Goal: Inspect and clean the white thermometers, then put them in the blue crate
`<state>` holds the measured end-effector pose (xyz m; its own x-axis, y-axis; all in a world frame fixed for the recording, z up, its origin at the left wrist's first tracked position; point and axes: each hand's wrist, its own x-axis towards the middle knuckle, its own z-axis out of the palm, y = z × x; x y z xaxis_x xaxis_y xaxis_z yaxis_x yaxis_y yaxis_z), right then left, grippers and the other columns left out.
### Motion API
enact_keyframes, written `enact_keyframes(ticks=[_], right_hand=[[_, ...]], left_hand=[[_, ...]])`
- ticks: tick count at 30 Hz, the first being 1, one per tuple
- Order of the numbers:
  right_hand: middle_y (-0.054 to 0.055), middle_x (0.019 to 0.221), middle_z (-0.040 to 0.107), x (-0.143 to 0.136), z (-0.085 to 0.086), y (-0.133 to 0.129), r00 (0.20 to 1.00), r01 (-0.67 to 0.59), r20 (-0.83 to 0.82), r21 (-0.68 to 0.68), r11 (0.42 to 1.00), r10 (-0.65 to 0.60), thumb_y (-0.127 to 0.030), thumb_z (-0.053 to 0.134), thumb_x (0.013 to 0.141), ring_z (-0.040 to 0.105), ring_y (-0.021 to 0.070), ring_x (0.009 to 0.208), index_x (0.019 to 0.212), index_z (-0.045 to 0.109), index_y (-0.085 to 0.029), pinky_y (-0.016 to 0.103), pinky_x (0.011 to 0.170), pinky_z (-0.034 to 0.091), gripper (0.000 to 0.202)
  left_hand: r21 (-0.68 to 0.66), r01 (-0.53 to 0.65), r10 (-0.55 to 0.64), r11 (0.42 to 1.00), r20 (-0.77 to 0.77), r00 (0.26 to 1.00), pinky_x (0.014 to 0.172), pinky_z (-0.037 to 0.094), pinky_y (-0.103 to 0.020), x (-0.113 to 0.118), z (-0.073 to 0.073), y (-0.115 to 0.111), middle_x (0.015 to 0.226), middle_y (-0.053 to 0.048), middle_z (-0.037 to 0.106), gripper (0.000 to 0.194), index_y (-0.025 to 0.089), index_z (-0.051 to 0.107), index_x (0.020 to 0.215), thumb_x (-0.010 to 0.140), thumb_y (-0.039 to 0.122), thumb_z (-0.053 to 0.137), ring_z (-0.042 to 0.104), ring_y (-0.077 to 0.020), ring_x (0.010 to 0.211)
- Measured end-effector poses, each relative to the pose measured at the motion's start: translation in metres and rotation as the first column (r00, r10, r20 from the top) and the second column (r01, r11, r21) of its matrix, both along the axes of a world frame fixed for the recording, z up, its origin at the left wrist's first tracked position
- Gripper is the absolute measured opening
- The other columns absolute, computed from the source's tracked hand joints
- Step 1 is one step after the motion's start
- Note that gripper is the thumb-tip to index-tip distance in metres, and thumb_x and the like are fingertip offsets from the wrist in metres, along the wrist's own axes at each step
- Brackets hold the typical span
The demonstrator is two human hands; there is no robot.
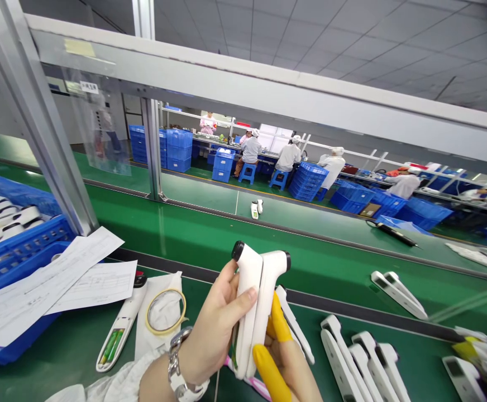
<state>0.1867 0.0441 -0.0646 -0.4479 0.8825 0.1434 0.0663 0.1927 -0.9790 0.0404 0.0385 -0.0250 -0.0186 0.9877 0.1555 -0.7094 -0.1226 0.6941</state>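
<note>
Two white infrared thermometers point(248, 273) are upright, side by side and touching, above the green bench point(86, 340). Left hand point(205, 335): thumb and fingers closed around them. Right hand point(296, 365): fingers in yellow finger cots point(271, 371) closed on the right body. Advisable: light, even pressure; black tips untouched.

Left hand point(216, 321): bare fingers; silver-toned link band point(175, 363) with white section at wrist; white, loose, wrinkled sleeve point(130, 377). Right hand point(289, 357): smooth yellow finger covers point(271, 371), one on thumb, one on finger.
</note>
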Motion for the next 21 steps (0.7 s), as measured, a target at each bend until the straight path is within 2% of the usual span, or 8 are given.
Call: enact_keyframes(ticks=[2, 4, 9, 12, 15, 17, 21], right_hand=[[0.011, 0.128, 0.058, 0.002, -0.010, 0.003, 1.000, -0.012, -0.014, -0.012, 1.000, 0.012, -0.037, 0.067, 0.077, 0.058, 0.0305, 0.113, 0.127, 0.055, -0.026, 0.039, 0.087, 0.053, 0.053], [0.012, 0.125, 0.059, 0.003, -0.015, 0.006, 0.999, 0.042, -0.017, -0.003, 0.999, -0.042, -0.035, 0.070, 0.074, 0.060, 0.0300, 0.110, 0.125, 0.055, -0.025, 0.038, 0.087, 0.054, 0.054], [0.010, 0.118, 0.063, -0.002, -0.001, 0.007, 0.989, 0.145, -0.042, 0.006, 0.989, -0.144, -0.041, 0.066, 0.078, 0.061, 0.0282, 0.106, 0.123, 0.054, -0.026, 0.038, 0.087, 0.053, 0.050], [0.008, 0.113, 0.065, -0.003, 0.005, 0.008, 0.989, 0.146, -0.040, 0.001, 0.989, -0.146, -0.046, 0.060, 0.081, 0.064, 0.0253, 0.098, 0.124, 0.052, -0.028, 0.035, 0.082, 0.054, 0.048], [0.008, 0.108, 0.067, -0.001, 0.004, 0.009, 0.990, 0.126, -0.052, -0.042, 0.991, -0.128, -0.048, 0.056, 0.083, 0.064, 0.0251, 0.095, 0.127, 0.050, -0.027, 0.038, 0.084, 0.053, 0.049], [0.008, 0.108, 0.068, 0.001, 0.002, 0.010, 0.985, 0.159, -0.055, -0.054, 0.986, -0.161, -0.049, 0.056, 0.083, 0.063, 0.0261, 0.099, 0.128, 0.050, -0.026, 0.041, 0.091, 0.049, 0.051], [0.007, 0.124, 0.061, 0.004, -0.007, 0.011, 0.965, 0.245, -0.068, -0.095, 0.965, -0.252, -0.056, 0.059, 0.078, 0.053, 0.0284, 0.118, 0.126, 0.055, -0.027, 0.040, 0.100, 0.042, 0.056]], left_hand=[[0.037, 0.014, -0.013, 0.999, -0.023, 1.000, 0.074, 0.053, -0.028, 0.000, -0.001, 0.000, 0.107, -0.009, 0.063, 0.046, 0.020, 0.046, 0.124, 0.081, 0.021, 0.064, 0.063, -0.0182, 0.086], [0.063, 0.005, -0.004, 0.998, -0.024, 1.000, 0.075, 0.053, -0.029, 0.000, -0.002, 0.001, 0.107, -0.008, 0.062, 0.045, 0.022, 0.046, 0.121, 0.080, 0.020, 0.065, 0.063, -0.0192, 0.088], [0.065, -0.056, 0.055, 0.996, 0.018, 0.998, 0.082, 0.052, -0.030, 0.002, 0.001, 0.002, 0.106, -0.004, 0.062, 0.048, 0.025, 0.045, 0.119, 0.078, 0.016, 0.067, 0.061, -0.0212, 0.100], [0.034, -0.033, 0.032, 0.999, 0.027, 0.999, 0.079, 0.052, -0.029, 0.001, 0.004, 0.002, 0.106, -0.005, 0.063, 0.051, 0.025, 0.041, 0.125, 0.080, 0.017, 0.065, 0.063, -0.0198, 0.095], [-0.003, -0.041, 0.041, 0.999, 0.052, 0.998, 0.077, 0.052, -0.028, -0.003, 0.006, 0.002, 0.107, -0.006, 0.064, 0.056, 0.027, 0.035, 0.132, 0.083, 0.018, 0.061, 0.063, -0.0197, 0.095], [-0.014, -0.055, 0.056, 0.998, 0.063, 0.996, 0.078, 0.052, -0.028, -0.005, 0.007, 0.003, 0.110, -0.007, 0.063, 0.059, 0.027, 0.033, 0.134, 0.082, 0.016, 0.060, 0.063, -0.0207, 0.098], [-0.002, -0.064, 0.064, 0.998, 0.056, 0.996, 0.081, 0.052, -0.029, -0.008, 0.007, 0.004, 0.116, -0.009, 0.061, 0.060, 0.024, 0.035, 0.134, 0.081, 0.013, 0.062, 0.060, -0.0228, 0.105]])
